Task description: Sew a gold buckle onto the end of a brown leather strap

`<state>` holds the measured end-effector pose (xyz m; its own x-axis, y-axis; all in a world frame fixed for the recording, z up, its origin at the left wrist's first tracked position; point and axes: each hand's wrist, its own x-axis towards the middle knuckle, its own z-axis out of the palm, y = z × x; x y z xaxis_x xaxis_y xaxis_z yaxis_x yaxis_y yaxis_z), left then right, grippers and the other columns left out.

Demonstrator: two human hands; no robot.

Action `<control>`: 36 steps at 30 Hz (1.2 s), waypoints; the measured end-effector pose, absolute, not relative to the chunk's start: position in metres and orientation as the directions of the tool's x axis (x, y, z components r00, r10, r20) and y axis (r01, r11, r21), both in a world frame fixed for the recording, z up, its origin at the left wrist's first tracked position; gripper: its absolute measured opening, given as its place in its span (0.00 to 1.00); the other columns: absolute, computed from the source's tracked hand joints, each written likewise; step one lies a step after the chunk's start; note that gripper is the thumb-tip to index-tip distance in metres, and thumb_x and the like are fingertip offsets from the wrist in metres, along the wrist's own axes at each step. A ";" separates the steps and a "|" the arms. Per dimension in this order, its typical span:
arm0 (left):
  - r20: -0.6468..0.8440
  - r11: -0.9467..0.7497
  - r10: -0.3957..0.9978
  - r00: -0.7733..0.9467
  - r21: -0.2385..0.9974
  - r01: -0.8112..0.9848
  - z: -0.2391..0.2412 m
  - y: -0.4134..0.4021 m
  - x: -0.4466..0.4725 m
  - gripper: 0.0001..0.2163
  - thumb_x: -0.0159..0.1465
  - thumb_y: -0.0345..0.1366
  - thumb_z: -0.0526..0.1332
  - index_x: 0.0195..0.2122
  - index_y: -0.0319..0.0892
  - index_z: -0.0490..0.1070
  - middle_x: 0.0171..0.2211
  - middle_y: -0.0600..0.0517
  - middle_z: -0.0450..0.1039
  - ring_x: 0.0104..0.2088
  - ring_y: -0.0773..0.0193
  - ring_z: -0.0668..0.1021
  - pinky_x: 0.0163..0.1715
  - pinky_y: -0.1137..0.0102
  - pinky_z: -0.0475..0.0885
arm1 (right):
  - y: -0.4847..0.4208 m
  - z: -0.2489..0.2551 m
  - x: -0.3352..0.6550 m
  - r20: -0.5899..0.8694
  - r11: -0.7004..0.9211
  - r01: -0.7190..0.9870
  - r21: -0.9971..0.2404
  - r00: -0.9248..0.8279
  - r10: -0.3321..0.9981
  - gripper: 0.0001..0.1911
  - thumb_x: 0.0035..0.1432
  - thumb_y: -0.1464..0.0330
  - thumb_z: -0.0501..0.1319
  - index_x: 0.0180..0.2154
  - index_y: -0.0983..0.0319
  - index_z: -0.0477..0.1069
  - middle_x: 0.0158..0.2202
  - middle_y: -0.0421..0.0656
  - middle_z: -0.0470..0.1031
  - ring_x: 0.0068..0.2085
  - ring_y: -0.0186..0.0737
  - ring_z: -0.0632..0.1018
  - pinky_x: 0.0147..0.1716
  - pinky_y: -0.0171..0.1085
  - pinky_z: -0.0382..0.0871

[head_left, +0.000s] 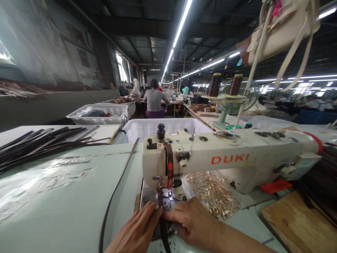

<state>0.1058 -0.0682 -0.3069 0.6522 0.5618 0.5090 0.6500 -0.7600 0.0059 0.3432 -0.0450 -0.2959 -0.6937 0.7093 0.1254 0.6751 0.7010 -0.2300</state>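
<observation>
A dark brown leather strap [163,230] lies lengthwise under the needle area of a white sewing machine [195,154]. At its left edge, my left hand [135,228] presses bent fingers together against the strap on the bed. My right hand [193,221] comes from the right, thumb and fingers closed on the strap's other edge, just in front of the presser foot. The fingertips of both hands almost meet. A small lamp lights the metal needle plate [147,196]. Whatever is beneath the fingers is hidden.
A clear bag of gold-coloured metal hardware [213,193] lies right of the needle. Another strap [116,191] crosses the table at left, near a pile of dark straps [39,140]. Behind the machine stands a white bin [165,124]. A wooden board [302,225] sits at right.
</observation>
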 end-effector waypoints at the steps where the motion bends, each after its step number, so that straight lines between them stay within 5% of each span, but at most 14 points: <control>1: 0.495 -0.752 0.575 0.652 0.007 0.659 -0.305 -0.068 0.106 0.33 0.57 0.33 0.59 0.65 0.49 0.53 0.52 0.48 0.73 0.49 0.55 0.77 0.50 0.68 0.72 | -0.045 -0.295 0.343 0.125 0.706 0.672 -0.224 -0.699 0.704 0.19 0.56 0.70 0.57 0.49 0.50 0.70 0.33 0.38 0.77 0.33 0.40 0.76 0.31 0.35 0.63; 7: 0.501 -0.770 0.537 0.679 -0.039 0.637 -0.307 -0.064 0.107 0.32 0.56 0.28 0.56 0.64 0.46 0.55 0.52 0.48 0.72 0.51 0.56 0.75 0.51 0.69 0.72 | -0.046 -0.293 0.344 0.138 0.705 0.675 -0.219 -0.693 0.707 0.17 0.59 0.68 0.56 0.49 0.49 0.69 0.34 0.37 0.76 0.34 0.40 0.76 0.32 0.35 0.63; 18: 0.409 -0.695 0.399 0.821 -0.450 0.561 -0.318 -0.053 0.103 0.23 0.58 0.25 0.53 0.56 0.36 0.66 0.52 0.45 0.73 0.51 0.57 0.76 0.47 0.72 0.74 | -0.047 -0.298 0.343 0.128 0.685 0.681 -0.257 -0.679 0.723 0.23 0.54 0.71 0.57 0.51 0.47 0.68 0.34 0.37 0.76 0.35 0.43 0.77 0.34 0.39 0.65; 28: 0.436 -0.681 0.371 0.820 -0.473 0.559 -0.313 -0.053 0.108 0.22 0.56 0.24 0.54 0.53 0.35 0.68 0.49 0.45 0.76 0.48 0.57 0.78 0.45 0.71 0.75 | -0.044 -0.300 0.344 0.107 0.705 0.655 -0.273 -0.707 0.699 0.23 0.52 0.71 0.58 0.50 0.50 0.69 0.35 0.38 0.77 0.36 0.42 0.77 0.34 0.37 0.65; 36: 0.493 -0.667 0.330 0.805 -0.481 0.568 -0.319 -0.052 0.106 0.17 0.61 0.24 0.54 0.50 0.39 0.71 0.46 0.49 0.77 0.45 0.60 0.79 0.43 0.74 0.76 | -0.038 -0.307 0.343 0.113 0.748 0.637 -0.186 -0.742 0.661 0.23 0.51 0.70 0.59 0.50 0.50 0.70 0.31 0.37 0.76 0.29 0.39 0.76 0.25 0.34 0.59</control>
